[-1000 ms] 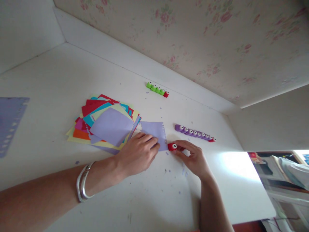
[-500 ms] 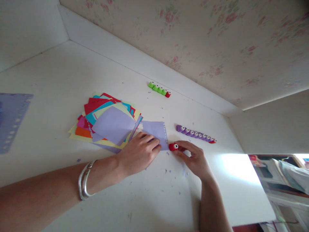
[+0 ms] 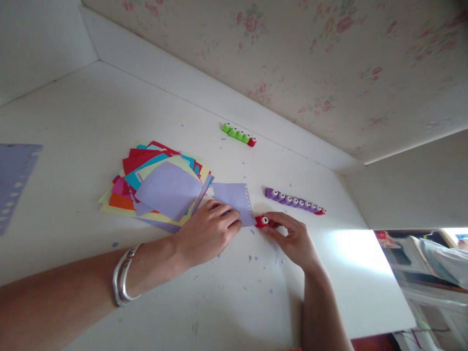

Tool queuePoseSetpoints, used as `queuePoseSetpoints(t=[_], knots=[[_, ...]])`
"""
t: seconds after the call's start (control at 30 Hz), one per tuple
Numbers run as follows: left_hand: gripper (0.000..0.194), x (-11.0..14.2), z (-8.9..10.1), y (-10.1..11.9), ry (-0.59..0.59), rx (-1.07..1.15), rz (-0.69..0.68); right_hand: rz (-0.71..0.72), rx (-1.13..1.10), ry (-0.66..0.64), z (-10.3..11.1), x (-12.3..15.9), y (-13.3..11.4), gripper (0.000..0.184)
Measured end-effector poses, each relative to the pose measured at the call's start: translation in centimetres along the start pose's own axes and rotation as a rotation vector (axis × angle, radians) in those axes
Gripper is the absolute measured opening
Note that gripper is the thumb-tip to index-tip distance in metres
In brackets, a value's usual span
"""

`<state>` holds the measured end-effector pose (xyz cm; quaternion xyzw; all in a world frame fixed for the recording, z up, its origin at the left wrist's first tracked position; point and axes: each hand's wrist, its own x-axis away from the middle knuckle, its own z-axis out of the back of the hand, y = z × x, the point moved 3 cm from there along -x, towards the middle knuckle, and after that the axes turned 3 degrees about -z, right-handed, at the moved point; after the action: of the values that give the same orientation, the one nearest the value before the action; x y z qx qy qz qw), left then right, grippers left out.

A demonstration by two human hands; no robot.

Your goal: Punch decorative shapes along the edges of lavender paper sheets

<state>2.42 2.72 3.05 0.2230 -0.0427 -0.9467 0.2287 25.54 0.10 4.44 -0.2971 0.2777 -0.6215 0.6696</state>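
One white table [image 3: 234, 307]: bears all the rest, its back edge meeting a low white ledge [image 3: 219, 99].
Paper pile [image 3: 170, 190]: fanned many-coloured sheets, left of the table's middle, perhaps put there for easy reach.
Cut-off sheet [image 3: 16, 178]: purple, toward the table's left edge, small holes along one side.
Left hand [image 3: 210, 234]: fingers bent, close together on the loose sheet [image 3: 230, 194], likely to stop it sliding (whether the thumb pinches from below, I cannot tell).
Right hand [image 3: 292, 239]: thumb and forefinger clamped on the red punch [image 3: 260, 222] from the side away from the paper, probably leaving its front free.
Loose sheet: purple, flat beside the pile, its holed edge turned toward the table's right end.
Purple row [image 3: 292, 203]: punches lined up toward the right end, seemingly parked out of the way.
Green row [image 3: 236, 135]: four green and one red, near the back edge.
Red punch: between the right fingertips, at the loose sheet's near corner, apart from the left fingers.
Paper bits [image 3: 115, 244]: scattered, many toward the front edge.
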Motion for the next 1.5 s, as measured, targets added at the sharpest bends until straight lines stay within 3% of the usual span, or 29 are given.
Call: queuePoseSetpoints(t=[1.2,1.5], knots=[[0.013,-0.1,-0.3,-0.1,-0.028,0.093,-0.035,0.056,0.069,-0.003,-0.2,0.1,-0.8,0.016],[0.017,-0.2,-0.7,-0.1,0.038,0.199,-0.006,0.003,0.076,-0.012,-0.3,0.3,-0.7,0.02]])
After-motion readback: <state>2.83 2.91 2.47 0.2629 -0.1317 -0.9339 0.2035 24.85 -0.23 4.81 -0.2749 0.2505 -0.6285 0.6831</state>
